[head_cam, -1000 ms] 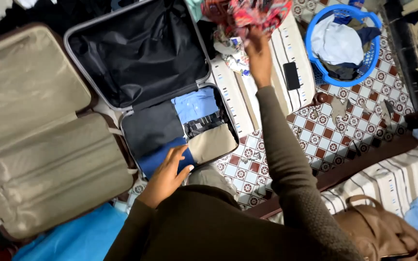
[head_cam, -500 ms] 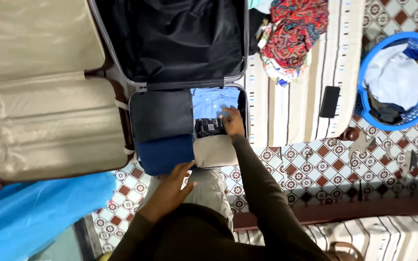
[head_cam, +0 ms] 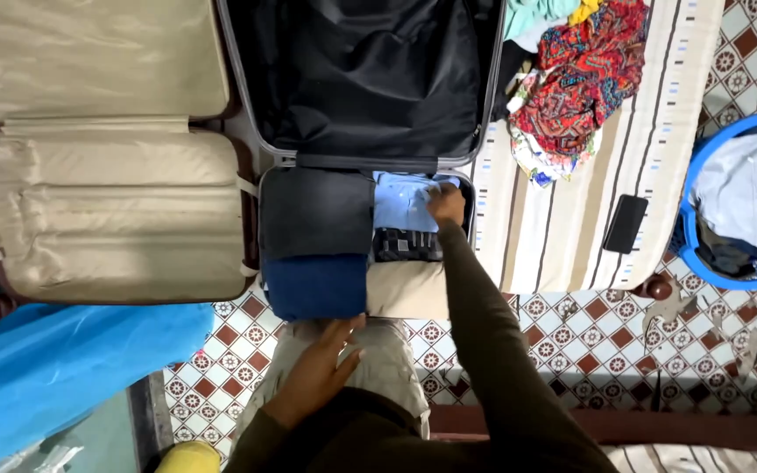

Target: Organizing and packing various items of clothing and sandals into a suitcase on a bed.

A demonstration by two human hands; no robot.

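Note:
A small open suitcase (head_cam: 273, 166) with a black-lined lid lies in front of me. It holds folded clothes: a dark grey piece (head_cam: 315, 212), a navy piece (head_cam: 315, 285), a light blue shirt (head_cam: 400, 203), a dark patterned item (head_cam: 405, 245) and a beige piece (head_cam: 406, 291). My right hand (head_cam: 446, 204) reaches in and rests on the light blue shirt at the far right corner. My left hand (head_cam: 321, 368) hovers just outside the suitcase's near edge, fingers apart, holding nothing.
A large beige open suitcase (head_cam: 107, 210) lies to the left. A striped mattress (head_cam: 571, 175) on the right carries a pile of colourful clothes (head_cam: 584, 79) and a black phone (head_cam: 626, 224). A blue laundry basket (head_cam: 694, 254) stands far right. Blue fabric (head_cam: 63, 359) lies lower left on patterned tiles.
My right hand came down from the colourful clothes into the small suitcase and now sits further up on the blue shirt. My left hand drew back off the navy piece.

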